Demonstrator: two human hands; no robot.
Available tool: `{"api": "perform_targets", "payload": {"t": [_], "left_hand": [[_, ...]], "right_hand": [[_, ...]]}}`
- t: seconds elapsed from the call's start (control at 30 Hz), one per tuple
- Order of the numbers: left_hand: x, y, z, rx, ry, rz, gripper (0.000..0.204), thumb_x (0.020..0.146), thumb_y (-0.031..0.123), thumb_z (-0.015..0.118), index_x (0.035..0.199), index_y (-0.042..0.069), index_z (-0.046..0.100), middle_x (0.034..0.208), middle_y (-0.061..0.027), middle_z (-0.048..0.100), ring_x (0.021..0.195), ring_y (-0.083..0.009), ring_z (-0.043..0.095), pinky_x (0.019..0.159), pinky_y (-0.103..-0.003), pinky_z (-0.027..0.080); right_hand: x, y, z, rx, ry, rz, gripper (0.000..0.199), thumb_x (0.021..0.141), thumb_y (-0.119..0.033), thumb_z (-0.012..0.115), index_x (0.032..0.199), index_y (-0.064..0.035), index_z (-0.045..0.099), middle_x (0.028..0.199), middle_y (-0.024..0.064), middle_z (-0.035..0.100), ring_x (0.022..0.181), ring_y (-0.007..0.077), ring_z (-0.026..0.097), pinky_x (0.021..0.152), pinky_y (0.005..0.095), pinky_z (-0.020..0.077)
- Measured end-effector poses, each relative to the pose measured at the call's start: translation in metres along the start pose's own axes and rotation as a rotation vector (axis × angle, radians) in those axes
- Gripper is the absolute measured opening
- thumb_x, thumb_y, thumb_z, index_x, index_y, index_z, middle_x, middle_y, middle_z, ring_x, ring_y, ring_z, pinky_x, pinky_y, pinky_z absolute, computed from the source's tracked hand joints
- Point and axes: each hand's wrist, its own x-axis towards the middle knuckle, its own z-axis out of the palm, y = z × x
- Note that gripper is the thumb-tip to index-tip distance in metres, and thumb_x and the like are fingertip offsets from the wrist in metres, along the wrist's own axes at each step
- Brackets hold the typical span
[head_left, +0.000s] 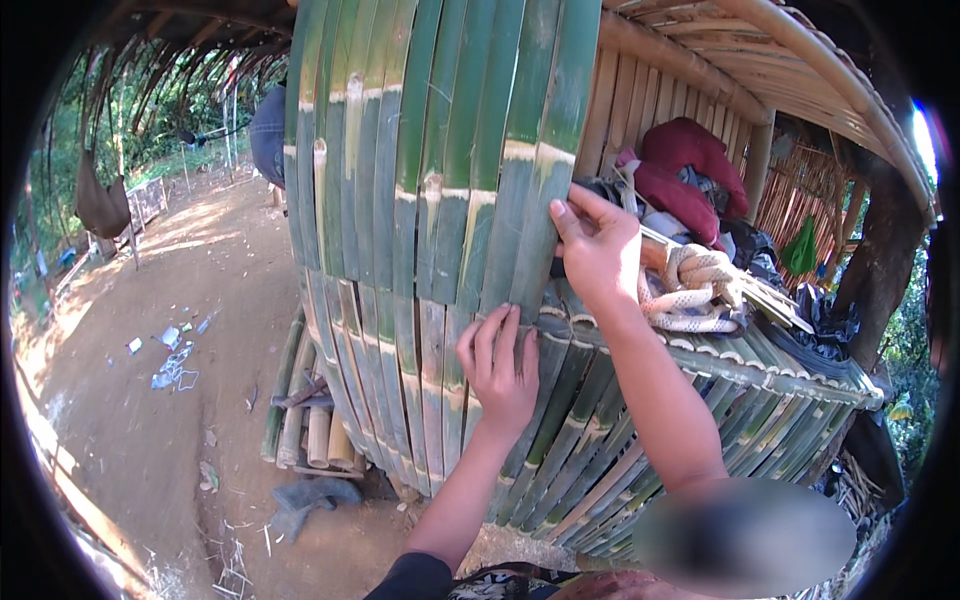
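A tall panel of split green bamboo slats (450, 130) stands in front of me, its lower ends overlapping a lower bamboo wall (430, 380). My right hand (603, 245) grips the outermost slat (537, 210) on the right edge, thumb on its front face and fingers partly hidden behind. Below it, my left hand (500, 370) lies with fingers stretched against the bottom ends of the slats, holding nothing. Close to my right wrist lies a thick pale rope (695, 285) coiled on a bamboo ledge.
Red cloth (690, 170) and dark bags are heaped on the platform at right, under a bamboo roof (840, 90). Bamboo poles (305, 420) are stacked at lower left, near a grey cloth (310, 500) on the dirt floor. A sack (103, 205) hangs far left.
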Motion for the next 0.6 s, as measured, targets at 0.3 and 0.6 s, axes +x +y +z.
{"api": "perform_targets", "payload": {"t": [0.3, 0.6], "left_hand": [[-0.001, -0.001, 0.002, -0.014, 0.043, 0.027, 0.041, 0.082, -0.002, 0.080, 0.121, 0.002, 0.069, 0.124, -0.0110, 0.067, 0.114, -0.0328, 0.055, 0.099, -0.042, 0.044], [-0.006, -0.008, 0.005, -0.049, 0.069, 0.031, 0.036, 0.083, -0.004, 0.079, 0.117, 0.001, 0.069, 0.120, -0.0112, 0.068, 0.113, -0.0325, 0.059, 0.099, -0.042, 0.046]], "right_hand": [[-0.005, 0.002, 0.001, 0.014, 0.025, -0.015, 0.026, 0.095, -0.006, 0.071, 0.118, 0.0062, 0.073, 0.088, 0.0066, 0.076, 0.077, 0.0058, 0.064, 0.074, 0.0240, 0.0526], [0.005, 0.018, -0.003, -0.010, 0.013, -0.102, 0.026, 0.093, -0.010, 0.075, 0.114, 0.0067, 0.074, 0.090, 0.0079, 0.077, 0.078, 0.0085, 0.066, 0.075, 0.0265, 0.0545]]}}
